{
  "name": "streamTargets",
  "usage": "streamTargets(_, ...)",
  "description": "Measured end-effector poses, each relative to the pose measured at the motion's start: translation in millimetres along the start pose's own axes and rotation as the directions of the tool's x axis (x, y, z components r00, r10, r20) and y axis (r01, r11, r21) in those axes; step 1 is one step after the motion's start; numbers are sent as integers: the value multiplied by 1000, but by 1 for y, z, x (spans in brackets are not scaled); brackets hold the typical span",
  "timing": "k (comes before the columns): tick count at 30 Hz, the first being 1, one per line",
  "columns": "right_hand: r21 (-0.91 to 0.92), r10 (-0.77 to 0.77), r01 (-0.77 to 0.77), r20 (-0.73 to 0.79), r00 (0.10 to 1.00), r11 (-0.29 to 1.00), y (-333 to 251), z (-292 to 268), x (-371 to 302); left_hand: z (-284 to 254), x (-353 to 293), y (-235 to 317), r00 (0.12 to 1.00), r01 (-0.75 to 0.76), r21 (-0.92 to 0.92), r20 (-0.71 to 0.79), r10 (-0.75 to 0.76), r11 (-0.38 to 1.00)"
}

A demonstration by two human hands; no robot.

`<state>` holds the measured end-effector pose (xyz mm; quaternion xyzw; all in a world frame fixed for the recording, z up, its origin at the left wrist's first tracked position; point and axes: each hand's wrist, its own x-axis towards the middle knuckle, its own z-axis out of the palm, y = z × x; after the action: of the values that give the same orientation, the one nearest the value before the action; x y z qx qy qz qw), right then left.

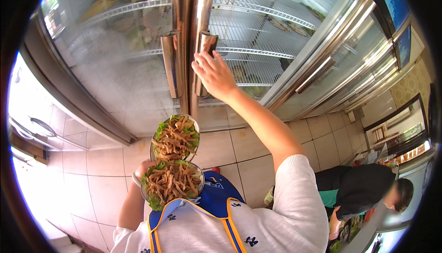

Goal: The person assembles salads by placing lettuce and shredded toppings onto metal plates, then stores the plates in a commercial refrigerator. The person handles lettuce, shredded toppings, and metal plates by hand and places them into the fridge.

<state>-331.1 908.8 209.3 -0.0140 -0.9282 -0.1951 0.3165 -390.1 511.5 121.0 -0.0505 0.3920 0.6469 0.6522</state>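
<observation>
My left hand (143,167) grips two plates at the lower middle. The upper plate (199,133) and the lower plate (202,182) each hold brown strips of food on green lettuce leaves. Most of the left fingers are hidden by the plates. Raised in front of me, my right hand (214,75) is at the metal handle (208,41) of a glass cabinet door (262,27). Its fingers are stretched out and apart over the handle; whether they touch it I cannot tell. A matching handle (169,64) is just to the left.
Behind the glass, wire shelves (258,11) carry several dishes. More glass-doored cabinets (350,64) continue to the right. At lower right a person in dark clothes (354,191) bends by a counter. Below the cabinets runs a tiled floor (251,145).
</observation>
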Motion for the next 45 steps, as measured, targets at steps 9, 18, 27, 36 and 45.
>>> streamTargets(9,494,287,-262,26,958,829,-30,-3,-25,4,2,-7,999,-25,-69,-49,21,997)
streamTargets(18,567,631,-516,-9,775,642,-1,21,-2,-14,9,10,996,71,71,50,-75,995)
streamTargets(27,871,579,-491,410,704,-19,36,51,12,5,0,-3,998,30,-174,65,-19,984)
streamTargets(36,828,785,-537,219,579,165,28,68,-19,-8,8,-8,996,6,-91,-87,-14,996)
streamTargets(45,832,868,-536,155,471,143,-3,-40,-171,-4,10,1,998,47,-32,-49,-49,998)
